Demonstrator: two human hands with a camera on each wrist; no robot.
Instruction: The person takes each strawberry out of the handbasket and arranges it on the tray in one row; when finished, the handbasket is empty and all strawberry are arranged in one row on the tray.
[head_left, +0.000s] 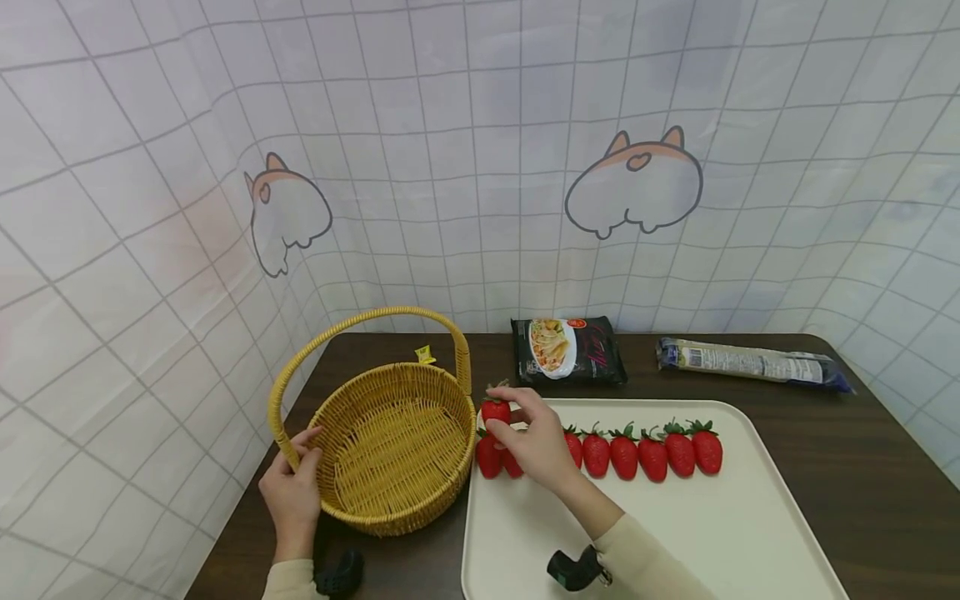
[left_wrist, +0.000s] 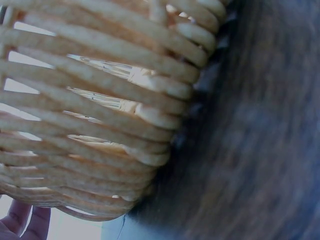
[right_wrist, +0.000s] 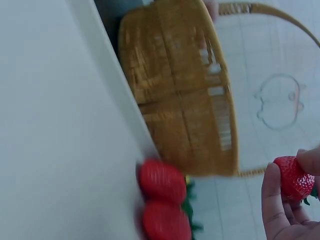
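Observation:
My right hand (head_left: pixel 542 442) pinches a red strawberry (head_left: pixel 496 410) between thumb and fingers, above the left end of the tray and close to the basket's right rim. In the right wrist view the held strawberry (right_wrist: pixel 295 177) shows its green leaves. On the left, my left hand (head_left: pixel 294 492) grips the rim of the yellow woven basket (head_left: pixel 397 521) where the handle meets it. Fingers (left_wrist: pixel 36 222) show at that rim in the left wrist view. Inside, the basket holds nothing. A row of strawberries (head_left: pixel 624 454) lies on the white tray (head_left: pixel 675 542), partly hidden behind my right hand.
Behind the tray lies a black food packet (head_left: pixel 568 350), with a long clear-and-blue package (head_left: pixel 753 365) to its right. A small yellow packet (head_left: pixel 425 355) sits behind the basket. The basket's tall handle (head_left: pixel 375 313) arches over it. Dark wood table (head_left: pixel 885 467) surrounds the tray.

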